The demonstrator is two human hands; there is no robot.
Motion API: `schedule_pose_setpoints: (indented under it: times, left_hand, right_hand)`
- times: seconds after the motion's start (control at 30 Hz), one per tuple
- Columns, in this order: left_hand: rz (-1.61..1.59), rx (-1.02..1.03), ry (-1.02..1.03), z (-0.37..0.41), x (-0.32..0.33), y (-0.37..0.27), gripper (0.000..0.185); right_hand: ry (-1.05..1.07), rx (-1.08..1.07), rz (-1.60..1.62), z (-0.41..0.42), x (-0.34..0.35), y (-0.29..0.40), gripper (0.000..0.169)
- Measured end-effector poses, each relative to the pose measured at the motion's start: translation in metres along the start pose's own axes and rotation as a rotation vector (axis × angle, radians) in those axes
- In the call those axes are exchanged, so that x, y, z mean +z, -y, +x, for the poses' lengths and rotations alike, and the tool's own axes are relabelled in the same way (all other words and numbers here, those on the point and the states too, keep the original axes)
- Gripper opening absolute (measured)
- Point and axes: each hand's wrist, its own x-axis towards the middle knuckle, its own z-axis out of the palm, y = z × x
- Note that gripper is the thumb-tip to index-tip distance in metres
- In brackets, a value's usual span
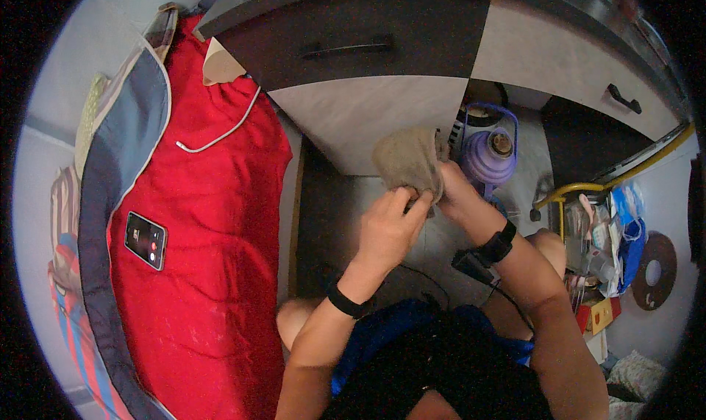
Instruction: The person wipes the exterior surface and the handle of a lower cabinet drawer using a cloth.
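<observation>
A khaki cloth item (405, 158), rounded like a cap, is held up in front of me above the tiled floor. My left hand (389, 227) pinches its lower edge between thumb and fingers. On the other side, my right hand (455, 188) reaches into or behind the open edge, and the cloth hides its fingers. Both wrists carry black bands. Just beyond my right hand stands a purple thermos (488, 158) with a carry handle and a cork-like stopper.
At left, a red-covered bed (215, 210) holds a smartphone (145, 240) with a lit screen and a white cable (242, 119). A dark-and-light drawer cabinet (369, 111) stands ahead. To the right, a yellow-framed rack (562, 221) is crowded with small items. A black adapter (471, 265) hangs near my right forearm.
</observation>
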Motion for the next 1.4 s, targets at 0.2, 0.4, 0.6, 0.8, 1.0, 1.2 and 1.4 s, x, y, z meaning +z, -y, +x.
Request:
schedule_pose_setpoints:
  times: [0.2, 0.4, 0.6, 0.8, 1.0, 1.2, 1.4]
  left_hand:
    - [-0.008, -0.006, 0.02, 0.005, -0.006, -0.001, 0.042]
    - [0.015, -0.025, 0.019, 0.006, -0.011, 0.001, 0.046]
    - [-0.007, -0.028, 0.018, 0.006, -0.015, 0.0, 0.047]
    - [-0.343, -0.204, -0.109, 0.007, -0.018, 0.003, 0.026]
    - [-0.827, -0.838, -0.238, -0.001, -0.006, 0.023, 0.043]
    - [-1.449, -1.059, -0.096, 0.003, -0.008, 0.019, 0.067]
    - [-1.64, -0.925, -0.144, -0.006, -0.015, 0.024, 0.06]
  right_hand:
    - [0.11, -0.026, 0.295, -0.003, 0.009, 0.02, 0.043]
    - [0.255, -0.124, 0.329, -0.009, 0.019, 0.027, 0.039]
    - [0.236, -0.137, 0.052, -0.001, 0.006, 0.015, 0.036]
    - [0.221, 0.019, 0.224, 0.002, -0.005, 0.023, 0.035]
    - [0.203, -0.004, 0.099, -0.004, 0.004, 0.018, 0.041]
    - [0.28, -0.093, -0.074, -0.016, 0.02, 0.011, 0.05]
    - [0.351, -0.339, -0.546, -0.022, 0.026, 0.017, 0.051]
